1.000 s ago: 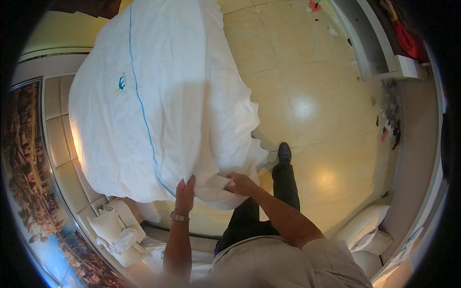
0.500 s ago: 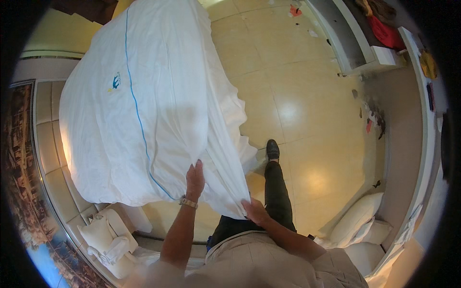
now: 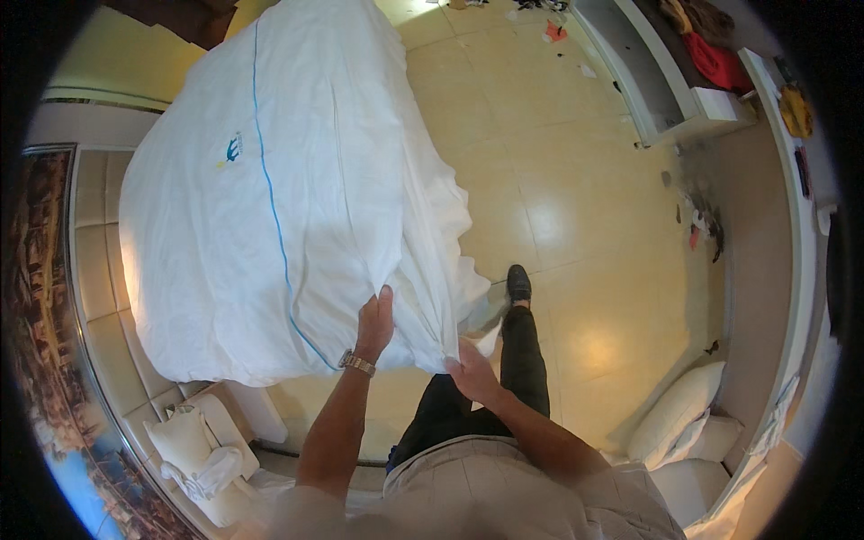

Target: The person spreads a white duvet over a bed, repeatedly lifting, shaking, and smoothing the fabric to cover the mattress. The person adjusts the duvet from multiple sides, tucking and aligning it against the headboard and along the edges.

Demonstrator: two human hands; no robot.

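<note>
A fold of the white sheet (image 3: 315, 180) is pinched by the left grip (image 3: 376, 317), and its edge is pinched by the right grip (image 3: 471, 371). Most of the sheet is spread out ahead of both grips. A blue line (image 3: 272, 193) is seen on it, ahead and left of the left grip. A watch (image 3: 358, 363) is worn just behind the left grip. A black shoe (image 3: 518, 283) is seen ahead and right of the right grip. A pillow (image 3: 675, 410) is seen well to its right.
</note>
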